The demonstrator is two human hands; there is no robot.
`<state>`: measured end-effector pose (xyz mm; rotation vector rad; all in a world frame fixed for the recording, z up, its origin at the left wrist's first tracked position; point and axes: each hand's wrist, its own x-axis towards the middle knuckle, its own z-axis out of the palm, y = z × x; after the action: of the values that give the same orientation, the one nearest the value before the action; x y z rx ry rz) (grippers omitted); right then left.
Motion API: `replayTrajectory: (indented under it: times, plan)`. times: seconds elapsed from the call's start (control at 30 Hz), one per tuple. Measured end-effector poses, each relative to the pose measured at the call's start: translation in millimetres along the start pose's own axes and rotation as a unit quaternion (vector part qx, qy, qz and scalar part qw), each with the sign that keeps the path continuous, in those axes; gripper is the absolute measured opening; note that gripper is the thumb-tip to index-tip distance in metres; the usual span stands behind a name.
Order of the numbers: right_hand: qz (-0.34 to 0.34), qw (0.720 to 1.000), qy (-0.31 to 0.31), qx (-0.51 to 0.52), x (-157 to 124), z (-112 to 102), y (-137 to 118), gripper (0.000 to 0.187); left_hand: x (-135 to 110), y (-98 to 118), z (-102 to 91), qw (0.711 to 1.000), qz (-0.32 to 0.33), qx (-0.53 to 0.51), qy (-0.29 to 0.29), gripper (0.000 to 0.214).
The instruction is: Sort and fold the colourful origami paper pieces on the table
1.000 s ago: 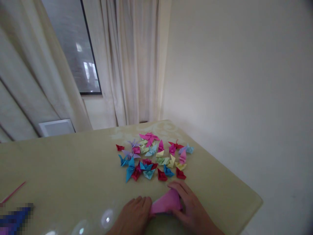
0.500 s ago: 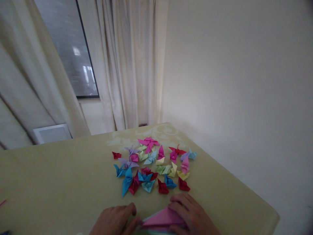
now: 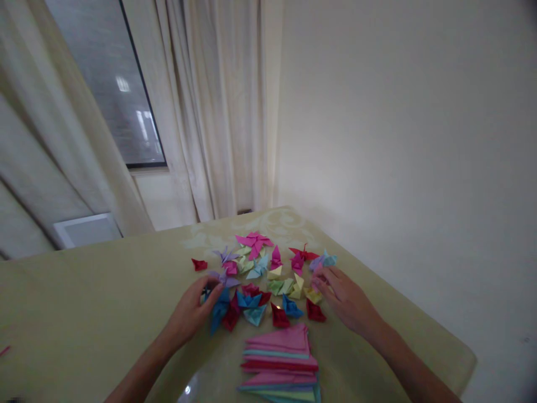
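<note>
My left hand point(image 3: 195, 308) reaches to the left side of a group of folded paper figures, its thumb and fingers closed around a small blue origami piece that they mostly hide. Beside the fingertips lies a larger blue origami piece point(image 3: 220, 310). On the right side of the group, my right hand point(image 3: 342, 294) pinches a pink origami piece point(image 3: 318, 271), partly covered by the fingers. Between my forearms rests a fanned stack of folded papers point(image 3: 279, 366) in pink, red, light blue and green, touched by neither hand.
Paper cranes and boat-like pieces lie close together, among them a magenta figure point(image 3: 254, 242) at the back and a dark red piece point(image 3: 314, 310) in front. A separate red piece point(image 3: 199, 264) sits left. The tablecloth point(image 3: 104, 302) meets a wall point(image 3: 398, 168) at right.
Both hands have left the folded stack and moved forward and apart to the two sides of the paper figures. The stack now shows in full.
</note>
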<state>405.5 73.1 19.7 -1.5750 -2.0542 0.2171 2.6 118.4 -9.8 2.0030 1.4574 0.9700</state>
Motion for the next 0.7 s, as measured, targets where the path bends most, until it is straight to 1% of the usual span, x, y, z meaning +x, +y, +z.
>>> replayTrajectory:
  times: [0.07,0.13,0.17,0.23,0.3,0.37,0.43,0.47,0.5,0.53,0.6,0.63,0.67,0.7]
  plan:
    - [0.022,0.999,-0.014,0.026,-2,2,15,0.038,-4,0,5.6,0.999,0.009,-0.018,-0.045,0.047]
    - [0.028,0.998,-0.027,0.052,-4,8,24,0.042,-7,-2,11.7,0.997,0.024,-0.024,-0.067,0.045]
    - [0.03,0.997,-0.029,0.06,-4,12,26,0.044,-6,-3,15.1,0.997,0.031,-0.021,-0.068,0.044]
    - [0.025,0.997,-0.024,0.067,0,21,28,0.047,-2,-4,22.2,0.998,0.038,-0.009,-0.047,0.047]
    - [0.013,0.997,-0.023,0.069,7,30,27,0.05,4,-4,28.5,0.999,0.029,-0.015,-0.03,0.053]
    - [-0.002,0.997,-0.039,0.073,15,35,24,0.053,8,-2,31.7,0.997,0.014,-0.051,-0.049,0.055]
    - [-0.017,0.995,-0.056,0.077,21,37,22,0.057,8,1,30.9,0.993,0.006,-0.081,-0.085,0.05]
    - [-0.022,0.995,-0.058,0.078,23,38,21,0.06,6,1,29.3,0.993,0.006,-0.083,-0.088,0.048]
    - [-0.026,0.995,-0.056,0.081,25,38,20,0.063,5,0,27.3,0.995,0.007,-0.075,-0.072,0.047]
    - [-0.028,0.995,-0.053,0.085,27,38,19,0.065,3,-1,25.3,0.997,0.006,-0.062,-0.039,0.047]
    - [-0.031,0.993,-0.053,0.097,33,37,17,0.066,3,-8,22.5,0.998,-0.002,-0.045,0.052,0.052]
    - [-0.031,0.993,-0.056,0.102,36,37,15,0.064,5,-11,22.1,0.995,-0.01,-0.048,0.081,0.054]
    - [-0.029,0.992,-0.058,0.106,40,38,13,0.062,7,-15,22.5,0.994,-0.02,-0.06,0.09,0.054]
    - [-0.025,0.992,-0.06,0.107,44,38,11,0.06,10,-18,23.6,0.993,-0.03,-0.077,0.08,0.054]
